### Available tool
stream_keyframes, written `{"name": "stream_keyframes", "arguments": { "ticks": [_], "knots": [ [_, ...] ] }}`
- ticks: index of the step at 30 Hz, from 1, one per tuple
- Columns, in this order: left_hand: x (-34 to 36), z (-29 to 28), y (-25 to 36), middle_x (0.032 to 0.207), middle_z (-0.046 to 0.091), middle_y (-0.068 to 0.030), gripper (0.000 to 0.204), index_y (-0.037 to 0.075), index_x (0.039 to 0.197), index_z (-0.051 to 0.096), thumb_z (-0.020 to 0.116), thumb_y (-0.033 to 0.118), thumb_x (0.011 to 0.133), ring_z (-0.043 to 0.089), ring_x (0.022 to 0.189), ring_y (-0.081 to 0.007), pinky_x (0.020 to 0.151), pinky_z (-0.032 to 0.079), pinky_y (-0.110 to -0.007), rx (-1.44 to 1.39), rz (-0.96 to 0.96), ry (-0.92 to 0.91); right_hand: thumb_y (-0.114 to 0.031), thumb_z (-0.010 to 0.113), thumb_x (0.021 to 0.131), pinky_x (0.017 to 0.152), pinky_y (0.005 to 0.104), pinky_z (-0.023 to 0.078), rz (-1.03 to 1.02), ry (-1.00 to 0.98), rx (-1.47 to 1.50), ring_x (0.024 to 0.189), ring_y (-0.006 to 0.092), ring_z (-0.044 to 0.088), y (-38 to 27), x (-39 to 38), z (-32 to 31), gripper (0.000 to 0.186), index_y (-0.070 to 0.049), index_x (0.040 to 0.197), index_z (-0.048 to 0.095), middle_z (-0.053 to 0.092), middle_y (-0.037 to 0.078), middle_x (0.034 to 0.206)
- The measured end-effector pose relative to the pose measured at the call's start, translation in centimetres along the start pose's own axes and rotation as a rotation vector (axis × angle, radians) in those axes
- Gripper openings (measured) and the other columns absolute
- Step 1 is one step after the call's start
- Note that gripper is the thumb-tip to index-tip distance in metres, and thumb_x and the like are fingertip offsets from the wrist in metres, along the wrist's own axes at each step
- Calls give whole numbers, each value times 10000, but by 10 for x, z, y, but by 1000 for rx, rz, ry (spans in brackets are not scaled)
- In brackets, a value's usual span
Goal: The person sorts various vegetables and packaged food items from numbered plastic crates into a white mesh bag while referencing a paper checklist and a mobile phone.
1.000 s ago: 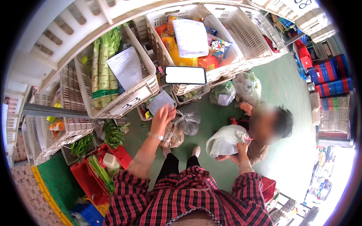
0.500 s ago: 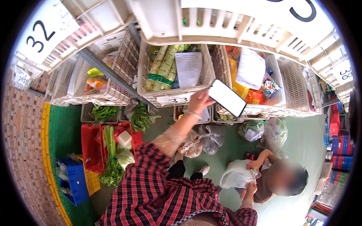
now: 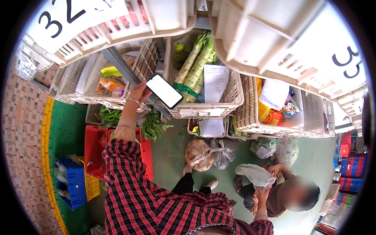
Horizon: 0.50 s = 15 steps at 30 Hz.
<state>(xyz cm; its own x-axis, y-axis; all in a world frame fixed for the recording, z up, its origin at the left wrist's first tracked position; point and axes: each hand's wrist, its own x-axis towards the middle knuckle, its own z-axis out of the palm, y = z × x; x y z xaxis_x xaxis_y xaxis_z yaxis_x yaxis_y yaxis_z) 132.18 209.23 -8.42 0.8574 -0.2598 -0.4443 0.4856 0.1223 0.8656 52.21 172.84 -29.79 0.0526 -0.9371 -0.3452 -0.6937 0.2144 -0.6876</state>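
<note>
My left hand (image 3: 140,94), with a bracelet at the wrist, is closed on the edge of a smartphone (image 3: 164,91) with a blank white screen. The phone is in front of a grey metal post (image 3: 122,64), left of a white crate (image 3: 213,111) with thick green stalks (image 3: 194,70) bound by green tape and a printed sheet (image 3: 216,84). At the lower right, my right hand (image 3: 259,200) is closed at the gathered end of a whitish plastic bag (image 3: 255,175). A crouching person's hand (image 3: 277,170) is on the same bag.
Shelved white crates run across the front, one with snack packets (image 3: 270,113). Below are a red crate (image 3: 94,156), a blue crate (image 3: 72,184), leafy greens (image 3: 152,125) and tied bags (image 3: 199,154) on the floor. The crouching person (image 3: 280,196) is close on my right.
My left hand has moved left with the phone, from the front of the stalk crate to the metal post. The view has shifted. My right hand stays at the bag.
</note>
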Motion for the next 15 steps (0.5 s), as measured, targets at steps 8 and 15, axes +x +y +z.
{"name": "stream_keyframes", "arguments": {
  "ticks": [8, 15],
  "knots": [
    [17, 10, -26, 877, 592, -77, 471, 18, 1165, 474, 585, 330, 830, 564, 673, -145, 572, 510, -266, -59, 98, 136, -342, 598, 756, 717, 443, 444, 167, -222, -195, 952, 315, 521, -113, -75, 52, 617, -37, 1227, 343, 495, 164, 1091],
    [2, 80, -28, 1072, 537, -152, 683, 51, 1312, 304, 630, 334, 783, 578, 718, -177, 559, 473, -268, 357, 283, 94, -181, 616, 728, 605, 396, 472, 35, -220, -188, 907, 224, 512, -66, -61, 18, 622, -36, 1252, 314, 454, 120, 1096]
  ]
}}
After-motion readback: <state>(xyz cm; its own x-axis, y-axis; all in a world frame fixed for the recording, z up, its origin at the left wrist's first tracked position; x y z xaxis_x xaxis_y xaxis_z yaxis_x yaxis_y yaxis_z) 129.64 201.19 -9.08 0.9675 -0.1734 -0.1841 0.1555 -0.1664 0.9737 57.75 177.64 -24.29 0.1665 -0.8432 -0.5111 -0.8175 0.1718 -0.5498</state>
